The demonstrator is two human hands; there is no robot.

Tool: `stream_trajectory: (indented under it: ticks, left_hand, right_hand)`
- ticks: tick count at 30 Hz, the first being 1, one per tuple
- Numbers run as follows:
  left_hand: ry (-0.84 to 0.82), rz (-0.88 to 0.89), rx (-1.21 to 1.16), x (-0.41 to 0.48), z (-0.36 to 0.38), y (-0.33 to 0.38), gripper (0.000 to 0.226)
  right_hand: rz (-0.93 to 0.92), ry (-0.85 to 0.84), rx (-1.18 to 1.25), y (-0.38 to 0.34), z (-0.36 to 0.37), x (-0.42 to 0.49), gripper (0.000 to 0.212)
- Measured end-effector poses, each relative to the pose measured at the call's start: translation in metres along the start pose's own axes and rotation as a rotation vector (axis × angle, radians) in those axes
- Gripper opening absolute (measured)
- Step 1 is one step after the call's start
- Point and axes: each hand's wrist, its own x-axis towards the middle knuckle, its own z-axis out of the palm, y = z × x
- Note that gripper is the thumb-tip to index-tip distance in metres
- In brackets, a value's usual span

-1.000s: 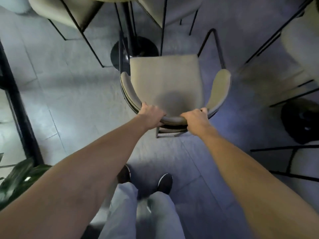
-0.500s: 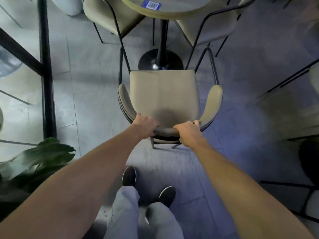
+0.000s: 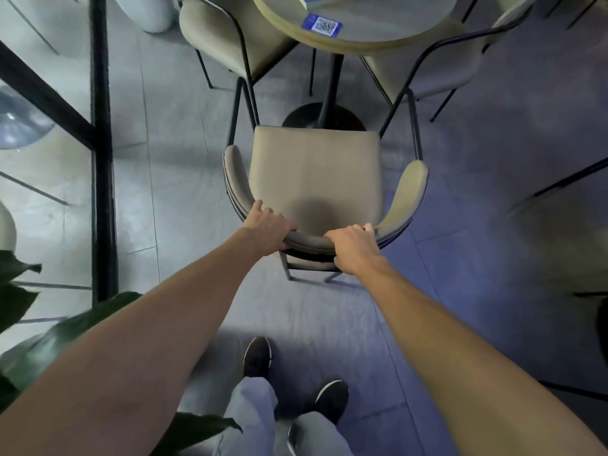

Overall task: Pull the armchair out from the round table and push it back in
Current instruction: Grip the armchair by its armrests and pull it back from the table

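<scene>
A beige armchair [image 3: 312, 172] with a curved backrest and thin black metal legs stands in front of me, facing the round table [image 3: 358, 34]. The seat's front edge lies just short of the table's black pedestal base [image 3: 324, 118], so the seat is clear of the tabletop. My left hand [image 3: 268, 227] grips the left part of the backrest rim. My right hand [image 3: 353, 246] grips the rim's right part. Both arms are stretched out forward.
Two more beige chairs [image 3: 227, 31] [image 3: 434, 67] sit at the table's far left and right. A black metal frame with glass [image 3: 100, 153] runs along the left, with plant leaves [image 3: 65, 334] at lower left. My shoes [image 3: 258, 357] stand behind the chair on the grey floor.
The view has tilted up and the round tabletop has come into sight. The chair now sits lower in the frame and farther from my feet. Both hands have kept their hold on the backrest.
</scene>
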Motion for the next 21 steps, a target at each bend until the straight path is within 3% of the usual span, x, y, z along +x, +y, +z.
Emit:
stream_trajectory:
  ticks: [8,21]
  left_hand:
    - [0.087,-0.072,0.031,0.024,0.001,-0.065,0.043]
    - [0.053,-0.02,-0.014,0.069,-0.023,-0.106,0.046]
  right_hand:
    - [0.009,-0.018,0.042,-0.035,-0.032,0.059,0.027]
    - [0.059,-0.059,0.077,-0.035,-0.055,0.112,0.036]
